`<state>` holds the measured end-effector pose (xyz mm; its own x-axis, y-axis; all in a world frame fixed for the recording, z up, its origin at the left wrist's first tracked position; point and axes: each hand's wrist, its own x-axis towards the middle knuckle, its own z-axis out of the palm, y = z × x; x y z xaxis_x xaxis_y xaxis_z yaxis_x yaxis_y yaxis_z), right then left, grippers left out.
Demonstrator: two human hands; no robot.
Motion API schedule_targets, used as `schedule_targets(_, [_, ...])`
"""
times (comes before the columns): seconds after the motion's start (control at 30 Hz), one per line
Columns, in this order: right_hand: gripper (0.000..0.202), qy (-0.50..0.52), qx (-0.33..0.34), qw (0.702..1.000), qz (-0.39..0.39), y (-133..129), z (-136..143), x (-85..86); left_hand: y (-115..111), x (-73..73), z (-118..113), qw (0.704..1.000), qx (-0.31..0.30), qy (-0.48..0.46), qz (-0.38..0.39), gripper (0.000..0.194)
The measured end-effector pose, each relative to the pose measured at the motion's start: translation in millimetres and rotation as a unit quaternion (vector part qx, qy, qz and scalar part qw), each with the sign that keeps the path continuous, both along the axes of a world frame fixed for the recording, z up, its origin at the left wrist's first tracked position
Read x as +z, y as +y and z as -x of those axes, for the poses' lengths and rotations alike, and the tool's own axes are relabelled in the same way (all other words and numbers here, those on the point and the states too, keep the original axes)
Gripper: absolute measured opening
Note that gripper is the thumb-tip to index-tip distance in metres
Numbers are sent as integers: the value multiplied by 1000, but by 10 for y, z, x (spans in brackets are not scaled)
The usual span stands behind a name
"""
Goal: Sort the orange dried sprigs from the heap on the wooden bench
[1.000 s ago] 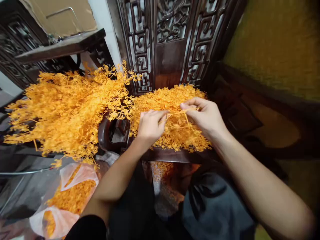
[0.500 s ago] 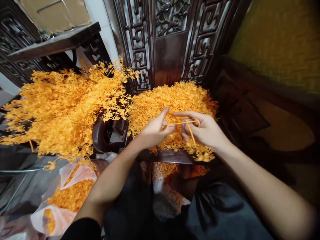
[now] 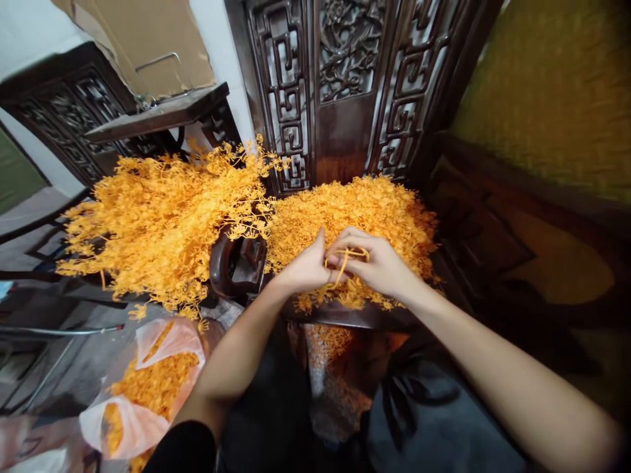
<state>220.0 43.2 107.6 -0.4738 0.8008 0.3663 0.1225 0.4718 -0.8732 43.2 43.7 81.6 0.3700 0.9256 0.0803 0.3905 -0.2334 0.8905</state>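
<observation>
My left hand (image 3: 308,266) and my right hand (image 3: 379,264) meet over a heap of orange plastic flower pieces (image 3: 345,203). Between them is a thin orange plastic stem (image 3: 343,264), part of it bent across the right fingers. My right hand is closed on the stem. The left fingers are closed around its other end, partly hidden behind the right hand, and the left thumb points up. The heap lies on a dark wooden chair seat (image 3: 365,316), just beyond my hands.
A larger bunch of branching orange plastic stems (image 3: 167,223) rests left of the chair's curved armrest (image 3: 224,266). Below it stands a plastic bag (image 3: 131,427) with orange pieces. A carved wooden chair back (image 3: 345,131) rises behind the heap. Cardboard (image 3: 152,46) leans at the back left.
My hands have come together, the right one moving left to the left one. The stem, stretched between them before, is now bunched at the fingers. The view has shifted slightly.
</observation>
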Motion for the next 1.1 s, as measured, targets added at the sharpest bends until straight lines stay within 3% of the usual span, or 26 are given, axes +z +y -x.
schedule_targets(0.13, [26, 111, -13, 991, 76, 2, 38, -25, -45, 142, 56, 998, 6, -55, -9, 123])
schedule_targets(0.27, [34, 175, -53, 974, 133, -36, 97, -43, -74, 334, 142, 983, 79, -29, -161, 128])
schedule_targets(0.33, [38, 161, -55, 976, 134, -68, 141, -59, -96, 419, 177, 975, 33, -21, -219, 107])
schedule_targets(0.4, [40, 114, -45, 984, 126, -104, 185, -75, -122, 475, 195, 970, -31, -28, -239, 65])
schedule_targets(0.47, [41, 53, -32, 992, 111, -137, 216, -79, -146, 495, 195, 968, -41, -48, -243, 29])
schedule_targets(0.5, [40, 26, -26, 994, 101, -149, 224, -74, -157, 494, 189, 968, -25, -60, -242, 24])
schedule_targets(0.7, [30, -77, 76, 984, 139, -137, 183, -1, -201, 418, 95, 963, 120, -151, -189, 31])
schedule_targets(0.9, [30, -86, 112, 963, 229, -87, 152, 2, -99, 266, 22, 936, 204, -285, -44, 24])
schedule_targets(0.97, [32, -120, 128, 958, 226, -77, 140, -31, -46, 228, 10, 925, 221, -308, -5, 24])
schedule_targets(1.03, [34, -146, 95, 970, 167, -65, 120, -74, 4, 215, 8, 917, 233, -322, 19, 24])
schedule_targets(1.1, [40, -139, 0, 986, 92, -50, 97, -117, 46, 227, 17, 908, 248, -334, 40, 22])
